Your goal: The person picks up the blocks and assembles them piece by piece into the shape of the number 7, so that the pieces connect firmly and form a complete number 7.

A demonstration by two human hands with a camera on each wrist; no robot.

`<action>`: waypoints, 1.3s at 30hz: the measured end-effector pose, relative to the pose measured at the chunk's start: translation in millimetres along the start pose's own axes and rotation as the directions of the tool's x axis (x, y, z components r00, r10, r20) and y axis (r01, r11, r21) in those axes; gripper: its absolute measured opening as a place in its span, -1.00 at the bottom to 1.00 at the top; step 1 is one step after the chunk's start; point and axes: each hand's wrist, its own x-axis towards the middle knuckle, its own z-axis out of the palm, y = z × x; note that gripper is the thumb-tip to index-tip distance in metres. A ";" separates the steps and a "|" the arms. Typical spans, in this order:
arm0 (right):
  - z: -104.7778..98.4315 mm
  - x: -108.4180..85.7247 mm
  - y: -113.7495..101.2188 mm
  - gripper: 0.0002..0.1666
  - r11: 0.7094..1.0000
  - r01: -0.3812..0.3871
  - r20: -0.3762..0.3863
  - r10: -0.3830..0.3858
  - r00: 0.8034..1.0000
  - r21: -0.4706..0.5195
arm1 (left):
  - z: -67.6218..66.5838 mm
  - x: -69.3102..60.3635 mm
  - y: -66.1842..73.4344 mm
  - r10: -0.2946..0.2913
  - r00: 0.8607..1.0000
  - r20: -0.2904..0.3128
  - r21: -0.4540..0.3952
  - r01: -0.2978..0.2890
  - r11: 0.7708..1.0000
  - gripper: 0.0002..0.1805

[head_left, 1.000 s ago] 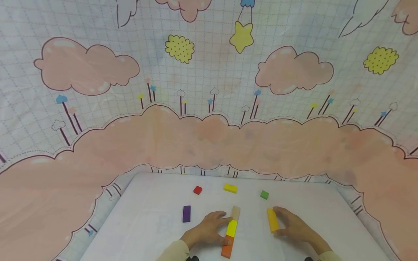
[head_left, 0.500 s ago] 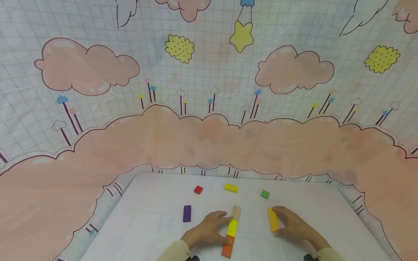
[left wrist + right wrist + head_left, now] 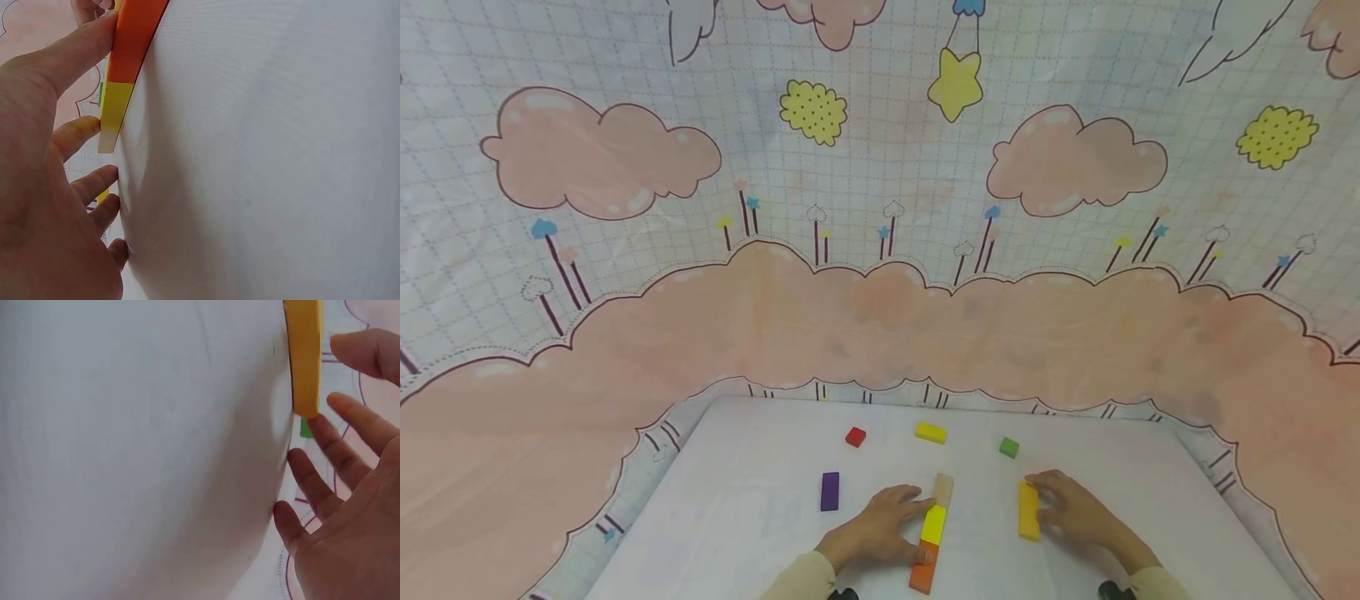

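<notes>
Three blocks lie end to end in a row: a plain wood block point(image 3: 943, 490), a bright yellow block point(image 3: 933, 525) and an orange block point(image 3: 922, 568). My left hand point(image 3: 883, 527) rests along the row's left side, its thumb against the orange block and its index finger touching the yellow one. The other left fingers spread onto the table. To the right lies an amber-yellow block point(image 3: 1028, 511). My right hand point(image 3: 1078, 512) is beside it; in the right wrist view the thumb point(image 3: 362, 353) and index finger stand off the block point(image 3: 305, 359), while another fingertip meets its end.
Farther back on the white table point(image 3: 737, 450) lie a red block point(image 3: 855, 437), a yellow block point(image 3: 931, 432) and a green block point(image 3: 1009, 447). A purple block point(image 3: 830, 492) lies left of the row. A cloud-patterned cloth point(image 3: 880, 325) hangs behind.
The amber-yellow block has turned a little and shifted slightly toward the person. My right thumb has come off it. The left hand and the row of three look unchanged.
</notes>
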 end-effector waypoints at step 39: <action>2.3 -1.0 4.3 -0.59 0.984 0.167 0.027 -0.166 0.986 -0.063 | 1.9 1.9 -2.0 0.014 1.000 -0.008 0.023 -0.014 1.000 -0.17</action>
